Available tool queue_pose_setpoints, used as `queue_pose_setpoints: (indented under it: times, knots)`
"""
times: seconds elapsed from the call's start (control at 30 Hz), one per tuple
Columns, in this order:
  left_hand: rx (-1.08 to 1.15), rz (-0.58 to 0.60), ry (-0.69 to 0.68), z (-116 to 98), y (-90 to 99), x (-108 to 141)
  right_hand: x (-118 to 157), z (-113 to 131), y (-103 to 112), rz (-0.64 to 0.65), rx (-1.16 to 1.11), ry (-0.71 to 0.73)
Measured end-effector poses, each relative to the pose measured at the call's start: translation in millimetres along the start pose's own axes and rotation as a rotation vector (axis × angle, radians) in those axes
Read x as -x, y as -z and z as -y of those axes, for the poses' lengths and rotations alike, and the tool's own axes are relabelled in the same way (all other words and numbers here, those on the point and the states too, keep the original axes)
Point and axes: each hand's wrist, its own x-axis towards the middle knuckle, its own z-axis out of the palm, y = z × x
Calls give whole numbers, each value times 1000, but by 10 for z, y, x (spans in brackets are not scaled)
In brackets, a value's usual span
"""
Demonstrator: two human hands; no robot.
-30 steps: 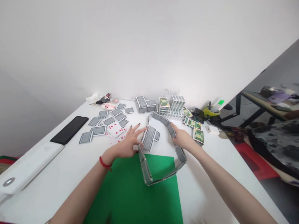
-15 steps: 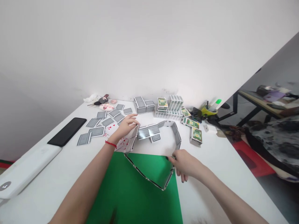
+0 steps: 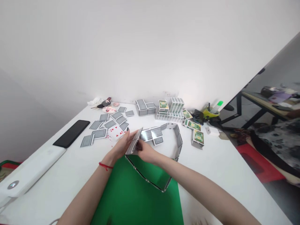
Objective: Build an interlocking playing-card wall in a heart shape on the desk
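Playing cards joined edge to edge stand upright as a ring-shaped wall (image 3: pixel 179 137), its near part over a green sheet (image 3: pixel 140 200). My left hand (image 3: pixel 122 144), with a red string on the wrist, cups the outer face of the wall's left side, thumb raised. Inside the ring, my right hand (image 3: pixel 148 152) grips the same left side from its inner face. Some fingers of both hands are hidden by the cards. Patterned cards (image 3: pixel 150 134) lie face down inside the ring. Red-suit cards (image 3: pixel 114 132) lie face up beside my left hand.
Several face-down cards (image 3: pixel 99 134) lie loose at left, near a black phone (image 3: pixel 72 133) and a long white device (image 3: pixel 35 172). Card stacks (image 3: pixel 142 107) and green card boxes (image 3: pixel 170 115) stand by the wall. A yellow holder (image 3: pixel 209 113) is at right.
My right hand has left the ring's right side and crossed left to its left side. My left hand has dropped lower along the outer face, and that side now leans more.
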Motion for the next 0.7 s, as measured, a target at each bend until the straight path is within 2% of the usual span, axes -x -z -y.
queue_pose_setpoints:
  times: [0.13,0.3,0.37,0.47,0.53,0.6,0.63,0.7]
  knots:
    - [38,-25,10,33,-114,18,-74,-47,-170,-4,-183,-49]
    - [61,-76,0,11,-178,-2,-75,16,-96,48,-72,-49]
    - [69,-100,-11,24,-169,-18,-61,77,30,77,98,-63]
    - [79,-103,-50,67,-124,-40,5,247,290,81,595,-166]
    - [70,-92,-90,102,-89,-53,51,396,455,-80,918,-166]
    - [54,-61,-137,133,-70,-65,58,541,570,-239,1191,25]
    - [45,-41,-159,144,-68,-71,38,602,605,-239,1280,178]
    - [15,-15,-201,156,-76,-80,-54,687,634,-77,1406,494]
